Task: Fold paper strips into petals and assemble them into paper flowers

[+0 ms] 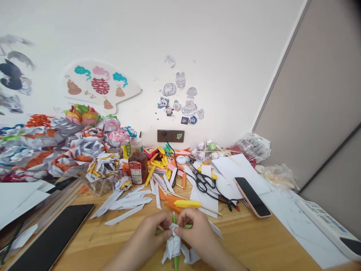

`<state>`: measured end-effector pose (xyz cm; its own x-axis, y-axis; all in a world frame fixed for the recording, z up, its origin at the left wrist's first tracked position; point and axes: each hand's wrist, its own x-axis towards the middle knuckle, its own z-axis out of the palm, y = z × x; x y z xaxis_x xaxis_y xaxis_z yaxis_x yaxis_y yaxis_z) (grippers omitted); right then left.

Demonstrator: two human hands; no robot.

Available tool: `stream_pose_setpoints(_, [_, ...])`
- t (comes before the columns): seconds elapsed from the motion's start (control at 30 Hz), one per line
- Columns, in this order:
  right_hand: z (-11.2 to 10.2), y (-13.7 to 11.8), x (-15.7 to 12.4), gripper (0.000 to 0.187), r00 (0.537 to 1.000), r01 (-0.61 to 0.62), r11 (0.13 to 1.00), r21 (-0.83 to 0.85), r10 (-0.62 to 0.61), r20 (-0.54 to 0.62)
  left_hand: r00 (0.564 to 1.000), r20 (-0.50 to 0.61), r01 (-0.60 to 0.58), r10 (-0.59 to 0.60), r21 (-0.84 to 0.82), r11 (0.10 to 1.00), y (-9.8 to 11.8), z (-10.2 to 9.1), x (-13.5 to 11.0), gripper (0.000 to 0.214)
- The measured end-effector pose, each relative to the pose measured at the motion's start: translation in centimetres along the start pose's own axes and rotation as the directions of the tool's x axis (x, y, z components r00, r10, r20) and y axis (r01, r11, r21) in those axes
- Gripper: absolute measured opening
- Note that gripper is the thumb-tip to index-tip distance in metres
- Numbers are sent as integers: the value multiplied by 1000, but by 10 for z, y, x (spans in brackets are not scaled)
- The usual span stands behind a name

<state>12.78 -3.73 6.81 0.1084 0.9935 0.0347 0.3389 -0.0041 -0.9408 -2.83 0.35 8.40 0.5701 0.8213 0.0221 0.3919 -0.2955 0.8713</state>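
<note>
At the near middle of the table, my left hand (pixel 156 226) and my right hand (pixel 194 224) meet over a folded white paper piece (pixel 173 244). Both thumbs and fingertips pinch its upper end from either side. Bright green folded paper strips (pixel 176 261) show under and through the white piece, above and below my fingers. More white folded paper lies beneath my right wrist. A yellow folded strip (pixel 187 204) rests just beyond my hands. How the white and green parts join is hidden by my fingers.
Black scissors (pixel 205 183), a phone (pixel 252 197) and white paper sheets (pixel 229 169) lie to the right. White folded strips (pixel 129 203) and an amber bottle (pixel 138 163) stand left of centre. Folded paper flowers (pixel 87 146) pile up at the back left, behind a black tablet (pixel 53 237).
</note>
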Motion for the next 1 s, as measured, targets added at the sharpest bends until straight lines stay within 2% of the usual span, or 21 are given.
stream_pose_setpoints(0.2, [-8, 3, 0, 20, 990, 102, 994, 40, -105, 93, 999, -31, 21, -21, -27, 999, 0, 2, 1, 4])
stream_pose_setpoints(0.4, [-9, -2, -2, 19, 988, 111, 993, 45, -115, 99, 997, -19, 69, -70, -78, 995, 2, 0, 2, 5])
stream_pose_setpoints(0.6, [-4, -3, -2, 22, 993, 110, 987, -119, -106, 44, 994, -110, -12, 22, 85, 996, 2, 2, 0, 11])
stream_pose_setpoints(0.8, [-3, -6, -3, 24, 991, 129, 973, -193, -123, 46, 1000, -14, -1, 1, 2, 1000, -2, 3, 1, 9])
stream_pose_setpoints(0.93, [-4, -8, -4, 28, 973, 231, 939, -257, -227, 45, 998, -42, 35, -36, -30, 999, -2, 4, 2, 6])
stream_pose_setpoints(1.0, [-5, -8, -4, 27, 961, 274, 929, -247, -275, 31, 997, 28, 76, -73, -138, 987, -2, -1, 3, 6])
